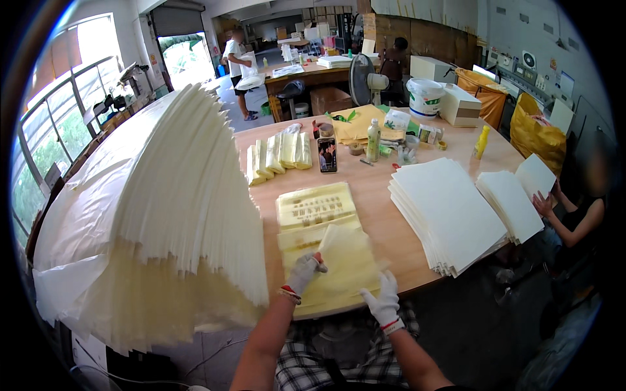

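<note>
Both hands wear white knit gloves with red-edged cuffs. The left hand (305, 270) lies with its fingers on the near end of a pale yellow sheet (345, 264), thin and slightly glossy, which curls up between the two hands. The right hand (383, 298) rests at the sheet's near right corner; whether it pinches the edge or only presses on it cannot be told. The sheet tops a flat stack of yellow sheets (312, 207) that runs away from the hands along the round wooden bench (385, 215), the farther part printed in darker yellow.

Left of the hands rises a tall fanned heap of cream sheets (169, 195), its edges stepped like shingles. Right of the hands sits a neat pile of white card sheets (447, 212), and beyond it another person's hand (542, 203) touches a second white pile (512, 202).

Farther off lie folded yellow bundles (279, 154), a phone (327, 154), a small bottle (372, 140) and a white bucket (425, 96).
</note>
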The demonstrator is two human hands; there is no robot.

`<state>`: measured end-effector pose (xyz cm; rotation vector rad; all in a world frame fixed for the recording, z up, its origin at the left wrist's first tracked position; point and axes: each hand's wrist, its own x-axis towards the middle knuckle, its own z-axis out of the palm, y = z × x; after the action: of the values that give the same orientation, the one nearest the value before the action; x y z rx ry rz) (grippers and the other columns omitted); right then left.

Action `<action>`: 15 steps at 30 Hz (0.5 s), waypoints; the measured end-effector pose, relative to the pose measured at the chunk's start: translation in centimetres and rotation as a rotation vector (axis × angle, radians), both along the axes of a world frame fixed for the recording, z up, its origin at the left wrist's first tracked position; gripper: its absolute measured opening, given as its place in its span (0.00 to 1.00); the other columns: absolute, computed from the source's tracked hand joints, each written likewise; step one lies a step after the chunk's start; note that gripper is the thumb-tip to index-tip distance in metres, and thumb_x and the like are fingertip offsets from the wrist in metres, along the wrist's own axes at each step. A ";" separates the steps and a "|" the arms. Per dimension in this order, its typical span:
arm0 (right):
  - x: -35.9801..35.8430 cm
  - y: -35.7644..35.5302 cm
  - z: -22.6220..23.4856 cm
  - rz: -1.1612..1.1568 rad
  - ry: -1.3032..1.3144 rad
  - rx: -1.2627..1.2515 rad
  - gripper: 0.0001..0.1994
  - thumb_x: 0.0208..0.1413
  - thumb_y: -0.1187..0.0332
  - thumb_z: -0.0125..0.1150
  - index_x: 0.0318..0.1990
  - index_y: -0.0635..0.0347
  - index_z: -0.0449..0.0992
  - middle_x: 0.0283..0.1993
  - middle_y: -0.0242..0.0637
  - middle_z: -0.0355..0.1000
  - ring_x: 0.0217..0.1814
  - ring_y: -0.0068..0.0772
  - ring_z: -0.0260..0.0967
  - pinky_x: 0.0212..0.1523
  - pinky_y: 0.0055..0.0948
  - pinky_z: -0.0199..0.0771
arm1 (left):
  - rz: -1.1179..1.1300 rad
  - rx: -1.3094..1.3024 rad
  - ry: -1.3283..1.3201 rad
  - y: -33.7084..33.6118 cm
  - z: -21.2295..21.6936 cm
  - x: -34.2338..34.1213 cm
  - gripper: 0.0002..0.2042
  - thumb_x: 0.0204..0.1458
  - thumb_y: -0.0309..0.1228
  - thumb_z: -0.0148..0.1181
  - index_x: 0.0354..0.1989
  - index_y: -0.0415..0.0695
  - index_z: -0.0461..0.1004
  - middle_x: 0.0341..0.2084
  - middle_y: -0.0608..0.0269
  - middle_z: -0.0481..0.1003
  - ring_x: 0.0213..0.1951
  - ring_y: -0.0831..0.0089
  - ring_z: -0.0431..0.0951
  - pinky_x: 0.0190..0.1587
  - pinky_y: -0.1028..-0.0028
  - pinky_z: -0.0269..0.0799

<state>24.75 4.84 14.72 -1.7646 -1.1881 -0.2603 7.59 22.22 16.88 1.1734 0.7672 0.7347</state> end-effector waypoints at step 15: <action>2.8 2.0 -1.4 0.160 0.194 -0.487 0.13 0.39 0.61 0.66 0.25 0.60 0.74 0.46 0.48 0.68 0.51 0.48 0.62 0.48 0.38 0.64 | 0.045 -0.245 -0.241 2.2 -1.7 -1.7 0.11 0.55 0.36 0.47 0.30 0.40 0.70 0.21 0.63 0.73 0.21 0.77 0.68 0.34 0.77 0.70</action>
<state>27.51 6.85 13.34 -2.0353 -1.3143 0.3162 5.89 24.37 15.21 0.8317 0.6615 0.7792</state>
